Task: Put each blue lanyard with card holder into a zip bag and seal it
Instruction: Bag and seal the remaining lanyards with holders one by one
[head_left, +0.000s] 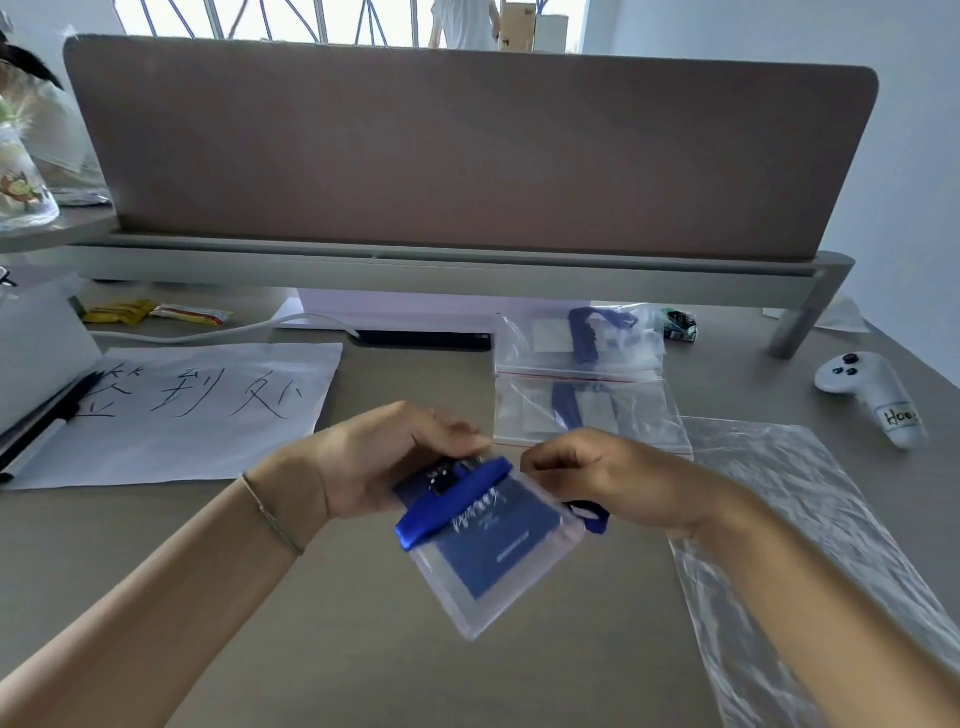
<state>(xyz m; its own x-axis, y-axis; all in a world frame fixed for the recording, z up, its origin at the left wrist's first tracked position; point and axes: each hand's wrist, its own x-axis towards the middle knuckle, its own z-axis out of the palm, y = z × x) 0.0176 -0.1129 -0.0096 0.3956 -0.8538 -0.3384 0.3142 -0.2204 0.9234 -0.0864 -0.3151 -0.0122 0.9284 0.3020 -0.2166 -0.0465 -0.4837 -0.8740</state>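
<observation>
Your left hand (400, 457) and right hand (587, 478) hold one zip bag (498, 597) above the desk (311, 597), tilted, its lower corner pointing toward you; the fingers of both hands are curled and pinch the bag's top edge, left hand at the left end, right hand at the right end. The bag is clear plastic; inside it lies a card holder (498, 551) with a dark blue card, and a bright blue lanyard (447, 504) runs as a flat band across its upper part; a loop of the strap shows beneath your right wrist, and motion blur leaves it unclear whether that loop sits inside the bag. Just beyond your hands, two filled bags (582, 374) lie flat on the desk, one behind the other, each with a red line along its zip edge. To your right lies a large clear plastic sheet (810, 519); beyond it, a white controller (872, 389). A handwritten paper sheet (197, 410) lies to your left.
</observation>
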